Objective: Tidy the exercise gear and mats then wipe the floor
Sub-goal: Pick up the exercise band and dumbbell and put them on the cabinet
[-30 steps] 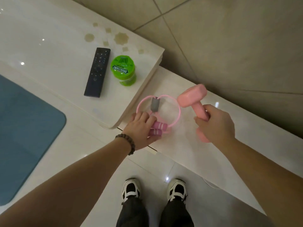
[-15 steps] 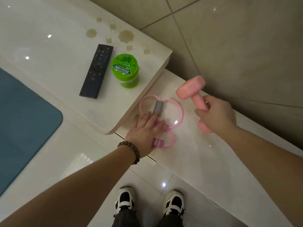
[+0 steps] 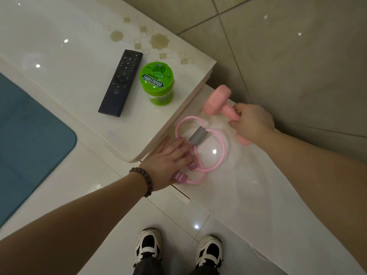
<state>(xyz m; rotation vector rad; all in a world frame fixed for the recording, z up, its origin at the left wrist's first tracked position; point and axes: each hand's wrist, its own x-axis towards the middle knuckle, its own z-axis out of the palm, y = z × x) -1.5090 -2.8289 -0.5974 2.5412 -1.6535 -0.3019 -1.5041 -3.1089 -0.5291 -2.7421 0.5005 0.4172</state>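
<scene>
A blue mat (image 3: 29,147) lies on the floor, left of the low surface (image 3: 248,185). On that surface the right hand (image 3: 253,122) grips a pink dumbbell (image 3: 224,108) by its handle. Beside the dumbbell, the left hand (image 3: 168,161) rests flat, fingers straight, on a pink resistance band (image 3: 200,147).

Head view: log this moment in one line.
left hand flat on pink resistance band | right hand gripping pink dumbbell | both on cream lower shelf
</scene>
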